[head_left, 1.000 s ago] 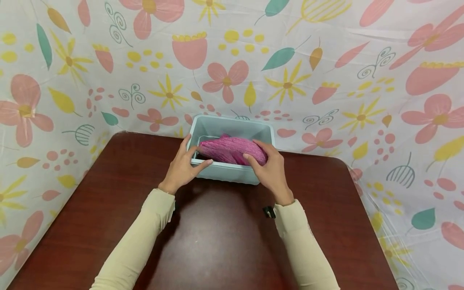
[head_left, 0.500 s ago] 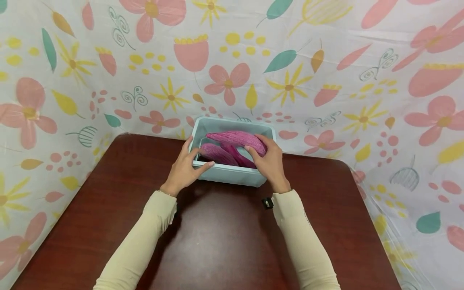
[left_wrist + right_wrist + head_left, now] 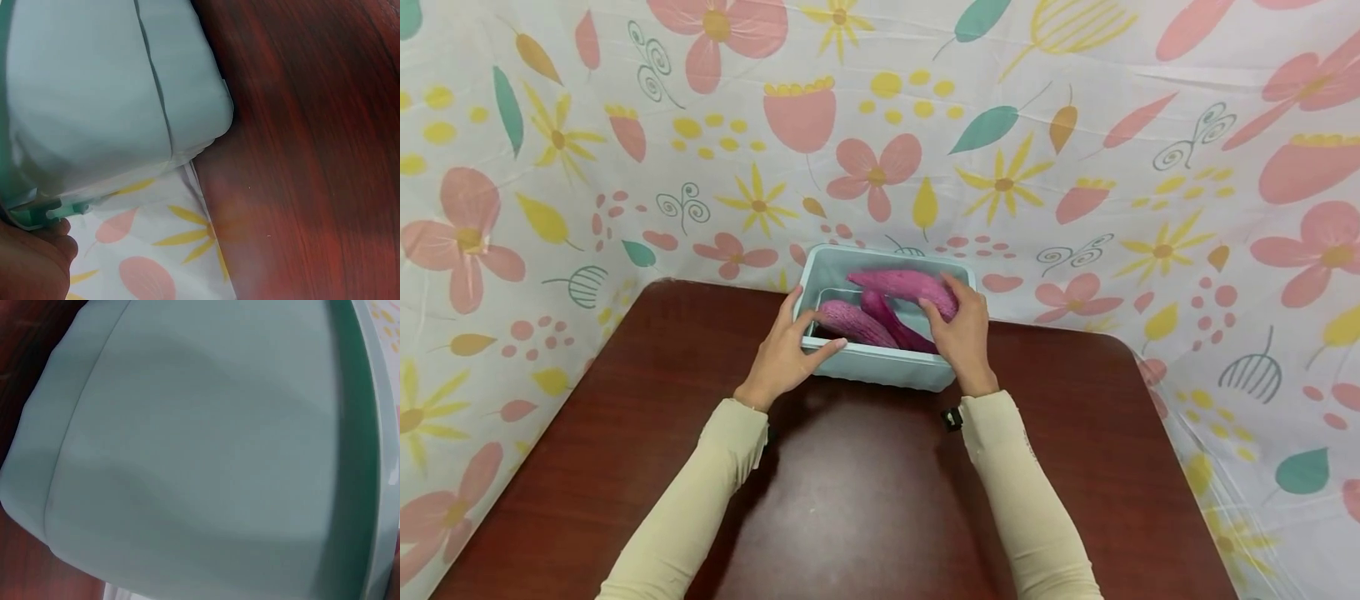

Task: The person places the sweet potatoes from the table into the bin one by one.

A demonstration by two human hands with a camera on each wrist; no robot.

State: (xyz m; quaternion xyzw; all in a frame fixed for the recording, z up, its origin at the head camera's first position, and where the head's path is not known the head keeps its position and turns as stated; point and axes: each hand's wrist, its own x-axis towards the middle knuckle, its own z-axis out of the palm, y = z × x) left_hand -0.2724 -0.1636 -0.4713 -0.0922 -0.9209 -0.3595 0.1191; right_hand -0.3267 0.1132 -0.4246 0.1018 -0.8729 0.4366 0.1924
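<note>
A pale blue plastic bin point(image 3: 880, 364) stands against the far side of the table with several pink-purple sweet potatoes in it. My right hand point(image 3: 966, 337) reaches over its right end and grips the upper sweet potato point(image 3: 898, 283) by the right end, thumb in front and fingers behind. Below lie a streaky sweet potato point(image 3: 853, 323) at the left and a darker one point(image 3: 887, 317) partly over it. My left hand point(image 3: 778, 358) holds the bin's left front corner, thumb along the front rim. The wrist views show mostly the outer wall point(image 3: 81, 87) of the bin.
The dark red-brown wooden table point(image 3: 820, 500) spreads in front of the bin. A white flower-printed cloth point(image 3: 880, 108) hangs close behind it and along both sides.
The gripped sweet potato has been raised and shifted back and right, away from the others, which now show. My left hand stays at the bin's corner.
</note>
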